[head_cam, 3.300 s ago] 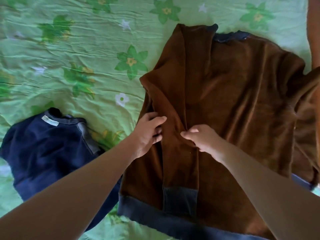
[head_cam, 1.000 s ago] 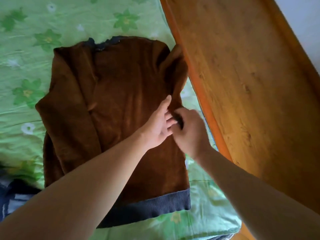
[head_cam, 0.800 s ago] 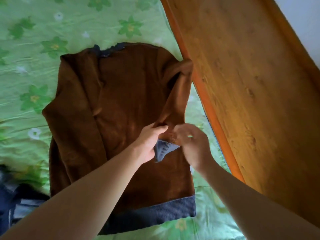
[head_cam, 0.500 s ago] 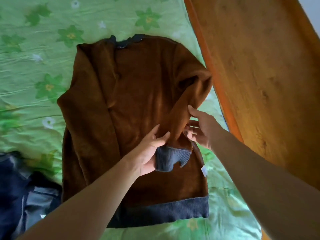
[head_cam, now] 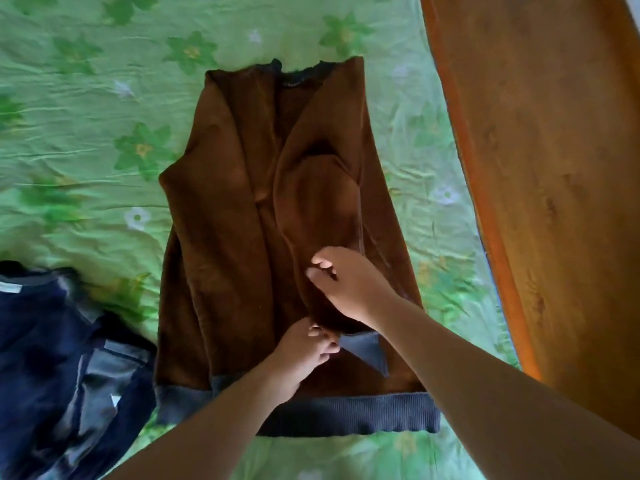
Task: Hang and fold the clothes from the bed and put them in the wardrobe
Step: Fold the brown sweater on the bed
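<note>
Holds brown sweater (head_cam: 225, 237) flat near the right edge of the bed (head_cam: 86, 81), with left hand (head_cam: 304, 351) pinching its grey cuff (head_cam: 363, 348) and right hand (head_cam: 349, 282) gripping a folded-in sleeve (head_cam: 311, 202) in curled fingers, forearms (head_cam: 485, 375) hiding part of the hem (head_cam: 346, 414); at the left edge, cut-off navy garment (head_cam: 45, 341), white label (head_cam: 8, 288) unreadable.

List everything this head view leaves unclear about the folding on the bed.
- The navy garment is cut off by the left and bottom edges and is crumpled, so its type is unclear.
- On the brown sweater, the middle of the grey hem is hidden by the left forearm.
- The grey cuff lies partly under the right forearm.
- The right hand has curled fingers that hide whether it pinches the sleeve.
- No wardrobe is in view.
</note>
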`<act>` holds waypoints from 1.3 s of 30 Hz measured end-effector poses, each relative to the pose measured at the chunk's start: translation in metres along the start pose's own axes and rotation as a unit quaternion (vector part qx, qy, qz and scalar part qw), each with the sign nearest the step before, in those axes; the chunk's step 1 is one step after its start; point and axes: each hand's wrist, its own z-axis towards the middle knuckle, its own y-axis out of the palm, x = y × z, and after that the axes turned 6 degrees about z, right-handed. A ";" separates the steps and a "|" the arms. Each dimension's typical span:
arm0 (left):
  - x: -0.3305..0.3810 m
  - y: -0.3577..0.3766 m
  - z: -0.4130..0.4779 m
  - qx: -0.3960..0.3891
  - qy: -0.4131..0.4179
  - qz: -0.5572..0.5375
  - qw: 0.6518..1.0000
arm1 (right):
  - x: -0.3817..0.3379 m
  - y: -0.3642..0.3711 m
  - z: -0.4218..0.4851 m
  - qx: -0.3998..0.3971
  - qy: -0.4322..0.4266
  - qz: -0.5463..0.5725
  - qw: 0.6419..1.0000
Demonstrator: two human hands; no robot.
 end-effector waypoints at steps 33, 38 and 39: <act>0.181 -0.080 0.104 0.306 0.281 0.317 0.852 | 0.041 -0.010 0.066 -0.026 -0.105 -0.249 0.962; 0.273 -0.081 0.146 0.255 0.330 0.352 0.838 | 0.055 -0.017 0.092 0.028 -0.125 -0.331 0.935; 0.286 -0.079 0.152 0.234 0.330 0.347 0.846 | 0.061 -0.021 0.096 0.057 -0.110 -0.338 0.933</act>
